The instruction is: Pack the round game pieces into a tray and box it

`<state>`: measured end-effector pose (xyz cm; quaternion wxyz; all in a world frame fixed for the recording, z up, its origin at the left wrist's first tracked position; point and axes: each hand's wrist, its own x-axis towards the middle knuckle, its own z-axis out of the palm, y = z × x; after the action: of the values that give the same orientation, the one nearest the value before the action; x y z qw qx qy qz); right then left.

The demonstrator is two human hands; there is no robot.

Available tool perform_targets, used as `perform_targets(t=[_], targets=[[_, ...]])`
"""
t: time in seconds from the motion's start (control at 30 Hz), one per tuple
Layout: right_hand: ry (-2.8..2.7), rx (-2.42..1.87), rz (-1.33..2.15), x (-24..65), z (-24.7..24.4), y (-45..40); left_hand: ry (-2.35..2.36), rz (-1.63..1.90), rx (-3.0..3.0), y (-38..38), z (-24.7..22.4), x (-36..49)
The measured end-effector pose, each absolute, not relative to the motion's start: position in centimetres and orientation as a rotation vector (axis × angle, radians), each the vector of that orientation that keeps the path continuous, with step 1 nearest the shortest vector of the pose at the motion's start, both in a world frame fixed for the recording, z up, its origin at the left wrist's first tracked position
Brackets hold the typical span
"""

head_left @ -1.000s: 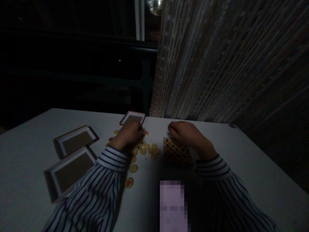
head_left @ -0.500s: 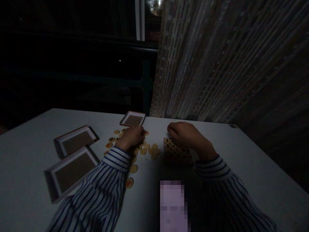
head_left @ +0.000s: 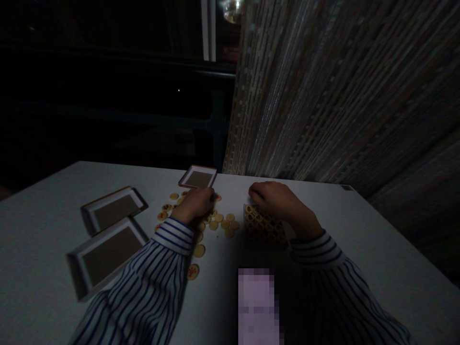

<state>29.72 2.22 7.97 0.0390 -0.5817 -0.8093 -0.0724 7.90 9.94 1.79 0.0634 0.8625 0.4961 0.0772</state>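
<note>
Round wooden game pieces (head_left: 225, 224) with red or dark characters on some lie loose in the middle of the white table (head_left: 323, 297). My left hand (head_left: 197, 203) is over the upper part of these pieces, its fingers curled together; what they hold, if anything, is hidden. To the right stands a box filled with rows of similar pieces (head_left: 258, 218). My right hand (head_left: 275, 197) rests by the far right side of that box, fingers curled closed, and its wrist covers part of the box. Whether a piece is inside it cannot be seen.
Two shallow trays or lids (head_left: 117, 211) (head_left: 111, 254) lie at the left, the nearer one touching the farther. A smaller tray (head_left: 198, 178) lies near the far edge. A string curtain (head_left: 305, 86) hangs behind the table. A pixelated pale patch (head_left: 257, 306) covers the near middle.
</note>
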Motion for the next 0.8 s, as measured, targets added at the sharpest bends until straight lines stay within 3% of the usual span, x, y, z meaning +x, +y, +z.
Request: perform_targets(t=[0.8], targets=[[-2.45,-1.775,-0.208,29.9,8.4,2.1,1.104,0.862,2.395,8.6,4.8,9.7]])
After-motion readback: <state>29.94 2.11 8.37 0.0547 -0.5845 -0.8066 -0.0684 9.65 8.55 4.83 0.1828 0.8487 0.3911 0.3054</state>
